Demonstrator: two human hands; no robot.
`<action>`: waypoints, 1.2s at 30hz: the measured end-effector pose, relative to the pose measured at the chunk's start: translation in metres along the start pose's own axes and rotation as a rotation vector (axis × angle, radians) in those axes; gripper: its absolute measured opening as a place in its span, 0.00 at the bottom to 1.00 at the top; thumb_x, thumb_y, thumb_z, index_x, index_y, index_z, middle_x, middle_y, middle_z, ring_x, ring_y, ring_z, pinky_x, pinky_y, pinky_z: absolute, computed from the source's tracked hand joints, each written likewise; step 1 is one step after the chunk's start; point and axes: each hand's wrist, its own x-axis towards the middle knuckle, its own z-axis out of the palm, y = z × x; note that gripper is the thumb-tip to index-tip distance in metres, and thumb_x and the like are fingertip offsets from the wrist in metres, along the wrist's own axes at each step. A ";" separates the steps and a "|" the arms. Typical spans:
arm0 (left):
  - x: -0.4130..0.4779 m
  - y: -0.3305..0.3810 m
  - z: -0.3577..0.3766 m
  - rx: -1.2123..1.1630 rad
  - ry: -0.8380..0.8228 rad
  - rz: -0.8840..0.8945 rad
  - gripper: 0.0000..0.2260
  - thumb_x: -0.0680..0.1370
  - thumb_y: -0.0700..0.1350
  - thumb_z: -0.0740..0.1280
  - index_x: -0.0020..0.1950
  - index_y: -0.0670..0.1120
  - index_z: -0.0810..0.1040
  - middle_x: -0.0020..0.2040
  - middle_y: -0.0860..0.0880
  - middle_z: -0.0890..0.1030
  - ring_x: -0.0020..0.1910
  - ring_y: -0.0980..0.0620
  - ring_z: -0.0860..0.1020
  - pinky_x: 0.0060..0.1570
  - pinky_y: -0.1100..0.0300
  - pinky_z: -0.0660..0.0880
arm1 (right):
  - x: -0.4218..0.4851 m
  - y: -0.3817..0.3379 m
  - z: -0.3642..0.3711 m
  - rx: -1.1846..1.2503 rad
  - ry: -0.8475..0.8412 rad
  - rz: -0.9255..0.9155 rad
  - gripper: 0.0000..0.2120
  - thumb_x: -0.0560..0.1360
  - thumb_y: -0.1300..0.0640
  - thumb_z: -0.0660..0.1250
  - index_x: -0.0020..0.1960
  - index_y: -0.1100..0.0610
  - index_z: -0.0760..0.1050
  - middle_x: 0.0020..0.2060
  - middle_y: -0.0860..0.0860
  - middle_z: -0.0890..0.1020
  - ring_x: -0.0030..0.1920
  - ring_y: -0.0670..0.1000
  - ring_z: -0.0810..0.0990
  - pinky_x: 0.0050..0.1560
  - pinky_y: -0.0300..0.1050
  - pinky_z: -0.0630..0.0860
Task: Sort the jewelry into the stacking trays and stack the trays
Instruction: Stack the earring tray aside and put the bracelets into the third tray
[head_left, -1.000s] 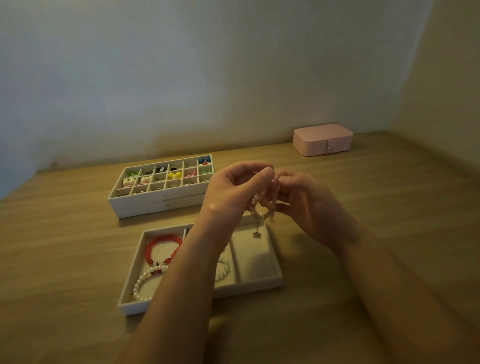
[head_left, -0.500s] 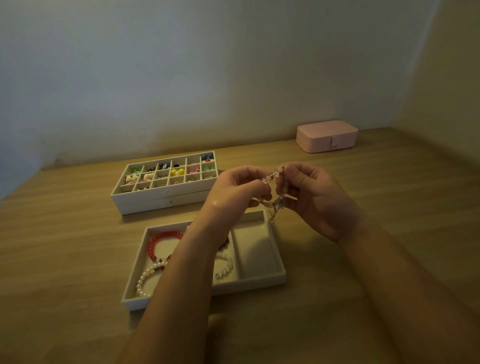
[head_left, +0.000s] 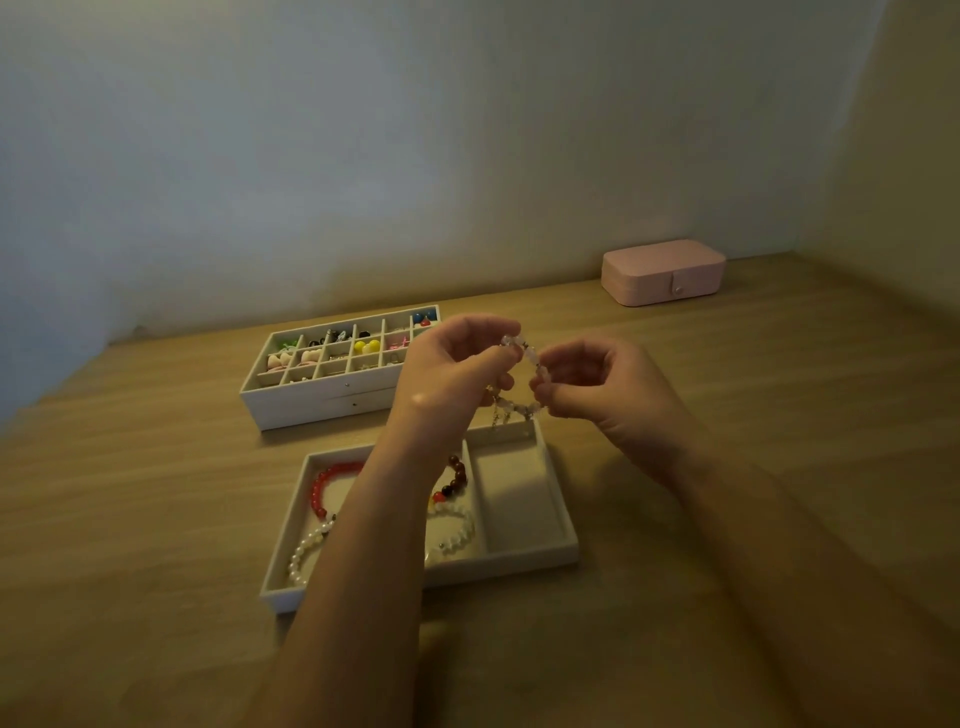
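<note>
- Holding a pale beaded bracelet (head_left: 521, 375) as an open loop, the left hand (head_left: 451, 375) pinches its upper-left beads and the right hand (head_left: 602, 384) pinches its right side; both hands are closed on it, in the air above the table (head_left: 753, 415).
- Directly below and slightly toward the wrists lies the bracelet tray (head_left: 563, 540); its rightmost compartment shows no jewelry and sits just under the hanging charm end of the loop.
- The loop's plane stands roughly upright, with its long axis running between the two hands.
- Judged nearer to the free compartment is the right hand; the left forearm crosses over the red bracelet (head_left: 324, 486), pearl bracelet (head_left: 304, 548) and dark bead bracelet (head_left: 454, 475).
- Beyond the left hand, the compartment tray stack (head_left: 311, 405) stands apart; well beyond the right hand sits a pink case (head_left: 662, 271).
- A straight descent looks clear.
</note>
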 end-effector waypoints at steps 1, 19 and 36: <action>0.000 0.000 -0.001 0.039 -0.002 -0.001 0.08 0.77 0.38 0.71 0.56 0.46 0.83 0.43 0.50 0.84 0.37 0.55 0.81 0.39 0.60 0.78 | 0.000 0.001 0.004 -0.096 0.034 -0.035 0.12 0.73 0.68 0.74 0.52 0.55 0.81 0.44 0.51 0.85 0.44 0.46 0.84 0.46 0.40 0.82; -0.022 -0.001 -0.050 0.171 -0.297 -0.138 0.10 0.75 0.35 0.74 0.54 0.43 0.81 0.46 0.46 0.85 0.42 0.47 0.83 0.45 0.53 0.82 | 0.008 -0.045 -0.008 -0.439 -0.363 0.224 0.08 0.72 0.58 0.77 0.50 0.57 0.83 0.40 0.51 0.85 0.31 0.44 0.75 0.31 0.39 0.71; -0.020 -0.027 -0.044 0.481 -0.273 -0.029 0.07 0.75 0.43 0.75 0.51 0.51 0.82 0.43 0.53 0.85 0.41 0.56 0.84 0.38 0.64 0.79 | 0.011 -0.002 -0.003 -0.399 -0.402 0.172 0.05 0.74 0.59 0.76 0.50 0.56 0.83 0.40 0.50 0.86 0.38 0.45 0.81 0.34 0.38 0.74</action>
